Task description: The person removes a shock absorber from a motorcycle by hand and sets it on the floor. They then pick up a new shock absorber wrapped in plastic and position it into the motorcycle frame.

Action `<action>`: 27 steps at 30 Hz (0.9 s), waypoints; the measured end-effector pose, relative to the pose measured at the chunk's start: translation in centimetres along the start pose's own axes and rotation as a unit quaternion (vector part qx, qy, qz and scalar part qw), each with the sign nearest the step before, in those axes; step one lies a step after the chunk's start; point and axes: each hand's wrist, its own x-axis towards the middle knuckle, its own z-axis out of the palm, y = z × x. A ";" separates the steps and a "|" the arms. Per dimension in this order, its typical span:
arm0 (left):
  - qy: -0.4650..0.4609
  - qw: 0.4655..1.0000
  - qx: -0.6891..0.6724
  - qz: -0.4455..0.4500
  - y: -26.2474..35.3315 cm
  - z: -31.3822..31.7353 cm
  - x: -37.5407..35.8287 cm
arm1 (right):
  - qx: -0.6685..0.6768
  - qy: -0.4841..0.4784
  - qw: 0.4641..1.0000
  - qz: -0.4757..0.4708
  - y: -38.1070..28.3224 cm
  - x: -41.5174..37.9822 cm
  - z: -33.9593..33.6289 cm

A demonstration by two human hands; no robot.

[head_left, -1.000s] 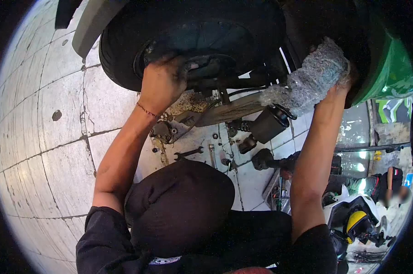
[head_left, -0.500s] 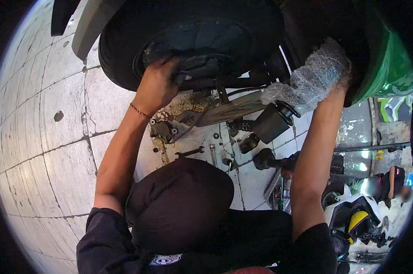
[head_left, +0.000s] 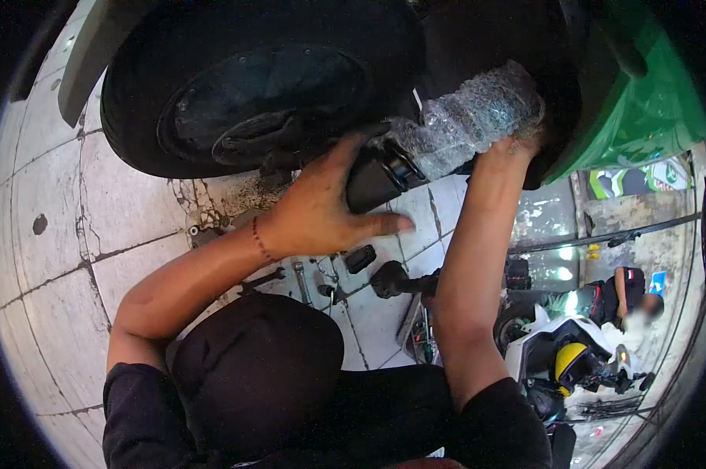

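Note:
A shock absorber with a black cylindrical end (head_left: 368,184) is held slantwise beside the wheel, its other length covered in bubble wrap (head_left: 474,113). My right hand (head_left: 521,141) grips it by the wrapped part, fingers mostly hidden behind the plastic. My left hand (head_left: 318,203) is spread around the black cylinder, the thumb standing off on the near side and the fingers stretched toward the far side. Just beyond is the wheel with its black tyre (head_left: 138,148) and dark hub (head_left: 267,102). The vehicle's green body panel (head_left: 642,117) rises at the right.
A spanner (head_left: 263,277), a socket tool (head_left: 302,281), a black block (head_left: 361,258) and a black mallet-like tool (head_left: 388,279) lie on the tiled floor (head_left: 36,297). Over to the right are a person (head_left: 622,293) and a white vehicle with a yellow item (head_left: 573,363).
My left hand has left the wheel hub and come right to the black cylinder. The view has shifted, so the wheel, shock absorber and right arm now appear farther left.

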 end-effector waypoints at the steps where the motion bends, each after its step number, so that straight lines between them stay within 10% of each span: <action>1: -0.001 0.999 -0.038 -0.019 -0.9 0.8 0.4 | 0.028 0.004 1.000 0.002 0.3 0.3 0.3; 3: 0.009 0.999 -0.022 -0.041 -2.0 1.1 1.0 | 0.243 0.084 0.965 -0.046 1.2 0.3 1.9; 7: 0.019 0.999 0.035 0.018 -2.2 -0.7 2.9 | 0.651 0.241 0.698 -0.175 2.0 0.3 2.3; 9: 0.016 0.998 0.059 0.020 -2.8 -1.3 3.5 | 0.984 0.090 0.092 0.124 -1.3 0.5 -2.7; 13: 0.031 0.981 0.167 0.099 -4.1 -1.8 4.0 | 0.999 0.021 -0.014 -0.039 -1.0 1.1 -0.3; 15: 0.031 0.975 0.186 0.117 -4.0 -1.9 4.0 | 0.967 0.138 0.149 0.152 -2.4 0.3 -3.4; 16: -0.010 0.971 0.227 0.080 -3.7 -2.1 3.9 | 0.967 0.138 0.149 0.152 -2.0 0.3 -2.3; 18: -0.049 0.962 0.267 0.041 -3.1 -2.8 4.2 | 0.992 -0.020 -0.066 -0.103 -1.3 0.3 -0.7; 21: -0.111 0.953 0.282 -0.010 -2.8 -3.6 4.9 | 0.991 -0.022 -0.105 -0.080 -1.5 -0.4 -1.2; 27: -0.049 0.953 0.291 0.065 -3.6 -3.0 4.5 | 0.998 0.045 -0.041 -0.004 -1.3 0.5 0.3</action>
